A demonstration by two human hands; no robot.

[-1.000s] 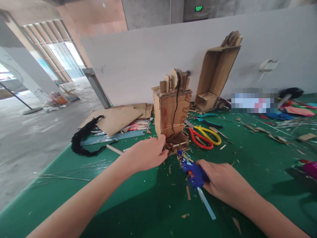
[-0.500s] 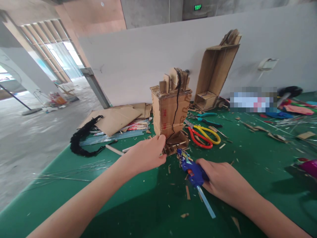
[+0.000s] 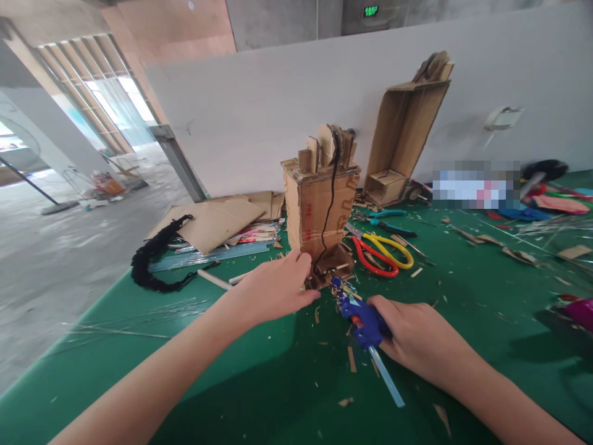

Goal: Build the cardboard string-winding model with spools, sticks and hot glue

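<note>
A blue hot glue gun point(image 3: 364, 324) is held in my right hand point(image 3: 412, 337), with a clear glue stick jutting from its back. Its nozzle points at the small open tray point(image 3: 343, 256) at the foot of an upright cardboard box point(image 3: 308, 207). My left hand point(image 3: 278, 284) is closed around the tray's left front corner, its thumb low in front; the fingertips are partly hidden. A dark cord point(image 3: 330, 204) runs from the cardboard wheel point(image 3: 328, 143) on top, down the box front and into the tray.
Red-and-yellow-handled scissors point(image 3: 382, 252) and teal-handled pliers point(image 3: 389, 224) lie right of the box. A second cardboard frame point(image 3: 403, 136) stands behind. Leftward are flat cardboard point(image 3: 222, 219), a black fuzzy strip point(image 3: 151, 266) and thin wires point(image 3: 139, 327). Scraps litter the green table point(image 3: 259, 389).
The lower end of the cord has shifted slightly within the tray. My left thumb has moved a little to the right. The glue gun stays almost in place.
</note>
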